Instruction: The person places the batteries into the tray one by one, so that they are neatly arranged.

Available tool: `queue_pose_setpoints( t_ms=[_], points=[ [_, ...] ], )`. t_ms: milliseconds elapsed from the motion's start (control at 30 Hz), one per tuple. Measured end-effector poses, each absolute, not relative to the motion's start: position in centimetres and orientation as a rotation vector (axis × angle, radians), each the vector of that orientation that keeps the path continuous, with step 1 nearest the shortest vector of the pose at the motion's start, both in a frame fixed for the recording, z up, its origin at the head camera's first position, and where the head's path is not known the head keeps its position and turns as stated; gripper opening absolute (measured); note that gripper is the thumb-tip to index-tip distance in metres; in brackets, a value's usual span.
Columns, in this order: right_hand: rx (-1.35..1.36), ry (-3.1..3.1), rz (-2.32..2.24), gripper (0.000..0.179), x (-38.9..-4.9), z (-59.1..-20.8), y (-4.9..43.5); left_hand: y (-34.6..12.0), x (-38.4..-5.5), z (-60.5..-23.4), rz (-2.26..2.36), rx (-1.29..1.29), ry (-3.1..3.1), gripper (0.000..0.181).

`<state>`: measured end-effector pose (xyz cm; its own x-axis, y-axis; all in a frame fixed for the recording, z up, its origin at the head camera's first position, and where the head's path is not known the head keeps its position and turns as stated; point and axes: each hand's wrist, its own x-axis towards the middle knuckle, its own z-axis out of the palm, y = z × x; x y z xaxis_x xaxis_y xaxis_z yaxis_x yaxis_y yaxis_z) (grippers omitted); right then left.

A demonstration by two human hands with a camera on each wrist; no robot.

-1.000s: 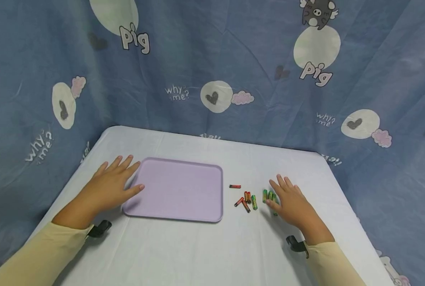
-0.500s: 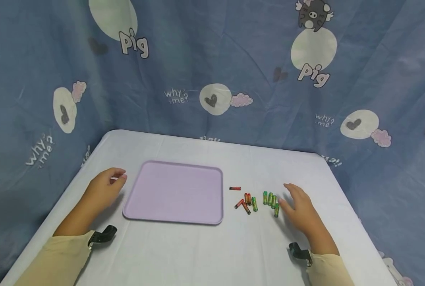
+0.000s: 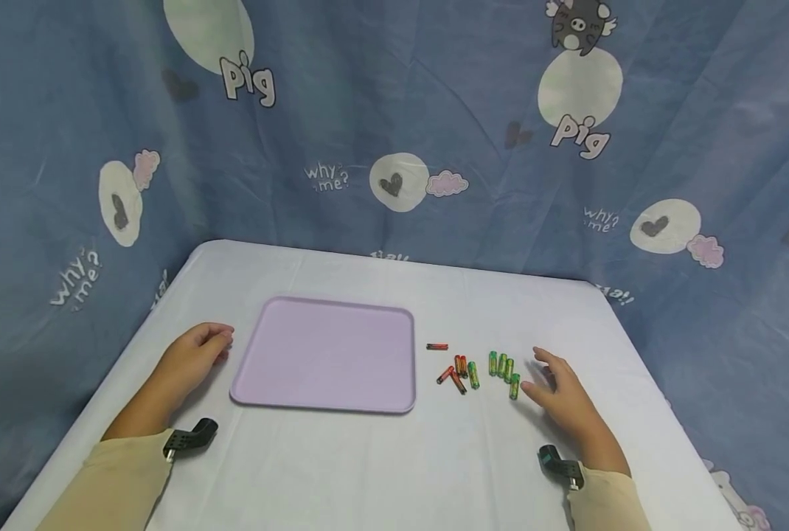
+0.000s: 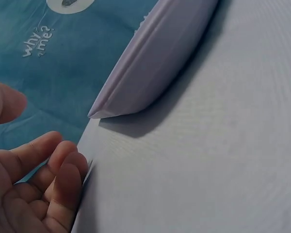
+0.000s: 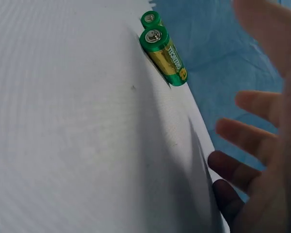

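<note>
My left hand [image 3: 192, 361] rests by the left side of a light purple tray [image 3: 328, 355], its fingers loosely curled with nothing in them. In the left wrist view the tray's raised rim [image 4: 136, 68] stands a little beyond those fingers. To the right of the tray lie several small red batteries [image 3: 459, 382], with a green battery [image 3: 473, 375] beside them. Further right is a group of several green batteries [image 3: 502, 366]. My right hand [image 3: 562, 398] is just right of the nearest green battery [image 3: 515, 386], thumb and fingers apart, holding nothing.
A white cloth [image 3: 341, 472] covers the table. Behind it hangs a blue patterned curtain [image 3: 434, 88], which also runs down both sides. Black wrist cameras, left [image 3: 192, 436] and right [image 3: 557, 463], stick out from the sleeves.
Both hands have drawn back and outward: the left from over the tray's edge, the right from over the green batteries. The left fingers went from spread to loosely curled. Tray and batteries stay put.
</note>
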<state>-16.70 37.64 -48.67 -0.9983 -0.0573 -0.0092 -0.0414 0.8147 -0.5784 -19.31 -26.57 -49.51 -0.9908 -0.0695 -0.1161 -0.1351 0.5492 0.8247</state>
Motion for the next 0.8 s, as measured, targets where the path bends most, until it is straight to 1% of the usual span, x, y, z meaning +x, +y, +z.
queue_pose_setpoints(
  t_ms=[100, 167, 300, 433, 667, 800],
  points=[
    [-0.075, 2.907, -0.918, 0.098, -16.8, -48.9, 37.7, -26.6, -19.4, -49.6, 1.425, -0.174, 2.714, 0.064],
    [-0.062, 2.893, -0.880, 0.104, -16.9, -49.1, 37.6, -26.5, -19.4, -49.7, 1.417, -0.170, 2.719, 0.066],
    [-0.056, 2.888, -0.828, 0.107, -16.7, -49.5, 37.6, -26.4, -19.2, -50.0, 1.397, -0.193, 2.714, 0.067],
    [-0.068, 2.905, -0.782, 0.101, -16.6, -49.6, 37.4, -26.4, -19.3, -49.9, 1.355, -0.201, 2.734, 0.067],
    [-0.150, 2.980, -0.743, 0.080, -16.4, -49.6, 36.9, -26.4, -19.4, -49.9, 1.306, -0.197, 2.755, 0.066],
    [-0.151, 2.991, -0.767, 0.071, -16.3, -49.8, 36.8, -26.5, -19.2, -50.2, 1.304, -0.183, 2.753, 0.066]
  ],
)
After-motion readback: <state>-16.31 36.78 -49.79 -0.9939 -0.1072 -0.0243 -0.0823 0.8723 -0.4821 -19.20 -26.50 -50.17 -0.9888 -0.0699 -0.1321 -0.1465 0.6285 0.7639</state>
